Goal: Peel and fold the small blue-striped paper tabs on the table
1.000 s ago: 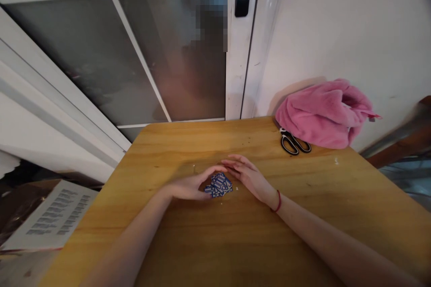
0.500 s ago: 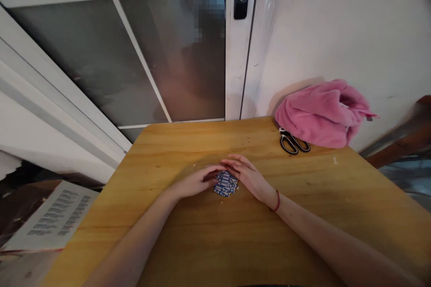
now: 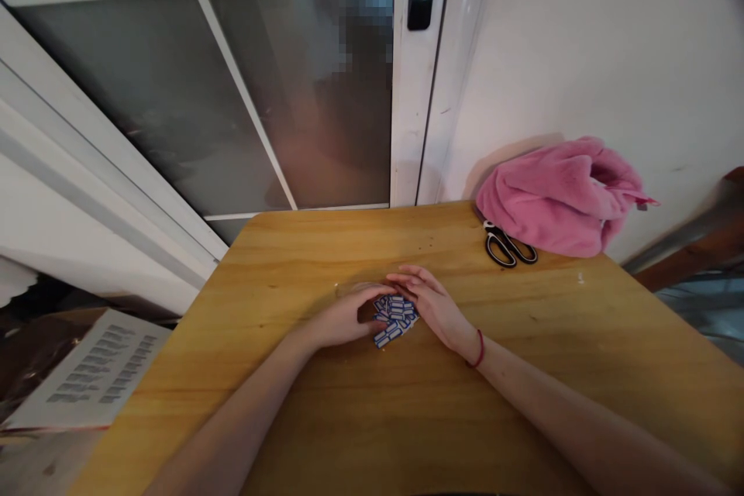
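A small heap of flat white pieces with blue outlines lies on the wooden table, too small in view to name more exactly. My left hand curves around the heap's left side, thumb apart from the fingers and touching the pieces' edge. On the right, my right hand lies alongside the heap with its fingers extended and slightly bent. The fingertips of both hands come close together just behind the heap. A red band circles my right wrist.
Black-handled scissors lie at the back right of the table, partly under a pink plush cloth item. A glazed white-framed door stands behind. A box with printed text is lower, left of the table.
The heap's pieces have shifted: they lie in a different arrangement, with some reaching further toward me. My left hand's thumb and fingers have spread a little wider; the right hand barely moved.
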Demonstrator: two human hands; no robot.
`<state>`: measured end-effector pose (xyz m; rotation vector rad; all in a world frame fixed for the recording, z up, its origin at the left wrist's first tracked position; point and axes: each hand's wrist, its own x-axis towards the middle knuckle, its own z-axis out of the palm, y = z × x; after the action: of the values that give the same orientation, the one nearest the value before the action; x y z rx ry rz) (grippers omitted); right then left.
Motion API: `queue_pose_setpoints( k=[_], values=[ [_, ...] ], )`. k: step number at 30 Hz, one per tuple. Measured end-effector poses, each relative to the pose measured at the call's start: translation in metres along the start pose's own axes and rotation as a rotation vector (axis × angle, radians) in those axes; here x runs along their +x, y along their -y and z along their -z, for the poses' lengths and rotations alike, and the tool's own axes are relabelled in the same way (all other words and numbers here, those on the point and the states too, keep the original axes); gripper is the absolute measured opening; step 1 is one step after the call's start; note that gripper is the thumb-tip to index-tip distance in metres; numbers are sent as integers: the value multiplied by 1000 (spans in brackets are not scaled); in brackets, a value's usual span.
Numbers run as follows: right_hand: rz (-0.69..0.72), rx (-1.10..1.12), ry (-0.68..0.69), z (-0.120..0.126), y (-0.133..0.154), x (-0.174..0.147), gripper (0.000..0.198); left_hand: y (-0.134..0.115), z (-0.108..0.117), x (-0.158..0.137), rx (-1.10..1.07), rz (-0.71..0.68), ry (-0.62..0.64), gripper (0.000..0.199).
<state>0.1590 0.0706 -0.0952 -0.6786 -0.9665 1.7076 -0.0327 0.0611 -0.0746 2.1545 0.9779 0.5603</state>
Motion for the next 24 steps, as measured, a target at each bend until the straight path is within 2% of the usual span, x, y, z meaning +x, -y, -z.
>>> queue_pose_setpoints(
  k=[2, 5, 9, 11, 14, 15, 18, 21, 24],
  values=[
    [-3, -39, 16, -1, -1, -1, 22, -1, -1, 0, 13, -8, -5, 50],
    [-10, -118, 47, 0, -4, -2, 24, 0, -5, 2, 26, -21, -66, 38],
    [0, -156, 70, 3, -8, -2, 26, 2, -7, 3, -50, 27, -108, 32],
    [13, -152, 51, 4, -9, -1, 25, 1, -4, 0, -102, 65, -47, 41],
    [19, -184, 40, 3, -8, -1, 24, -2, 0, -3, -77, 54, 65, 80],
    [18, -205, 51, 3, -7, -1, 25, -3, -1, -3, -37, 30, 65, 86],
    [13, -241, 87, 3, -7, -1, 28, -3, -5, 0, 46, -12, -18, 66],
    [-2, -197, 77, 5, -9, 0, 27, 1, -10, 3, 17, 34, -97, 45],
    [-8, -125, 47, 7, -11, 1, 24, 2, -9, 2, -49, 80, -95, 40]
  ],
)
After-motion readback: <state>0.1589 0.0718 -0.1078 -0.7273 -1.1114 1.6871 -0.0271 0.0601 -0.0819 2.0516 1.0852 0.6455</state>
